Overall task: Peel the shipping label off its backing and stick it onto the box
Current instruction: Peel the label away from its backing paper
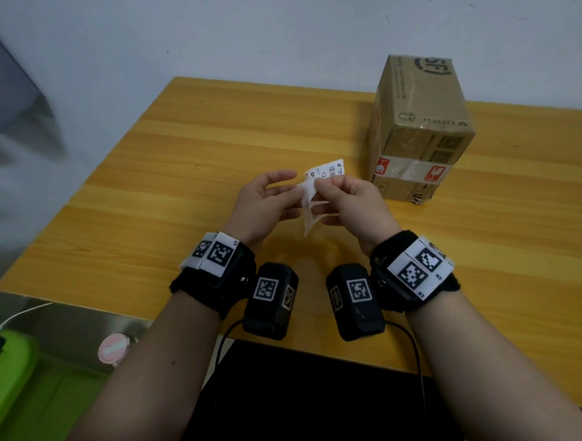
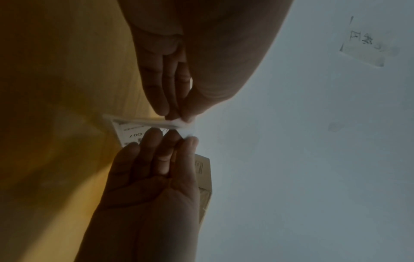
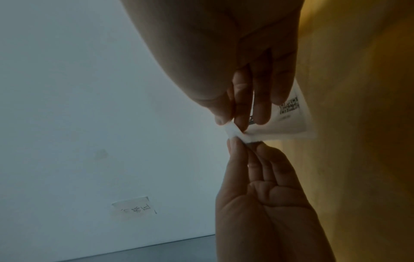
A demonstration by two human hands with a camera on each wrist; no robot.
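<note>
The shipping label (image 1: pixel 326 172) with its white backing (image 1: pixel 309 206) was held in the air above the wooden table (image 1: pixel 185 154), between both hands and in front of the cardboard box (image 1: pixel 419 132). The left hand (image 1: pixel 263 202) pinched a corner of the paper between thumb and fingertips; the right hand (image 1: pixel 348 203) pinched the neighbouring corner likewise, its other fingers spread behind the printed sheet. The box stood upright on the table, apart from the hands, near a pale wall (image 1: pixel 259 26).

Both hands pinch one corner of the shipping label (image 3: pixel 289 122), right hand (image 3: pixel 246 70) above left hand (image 3: pixel 264 203)
</note>
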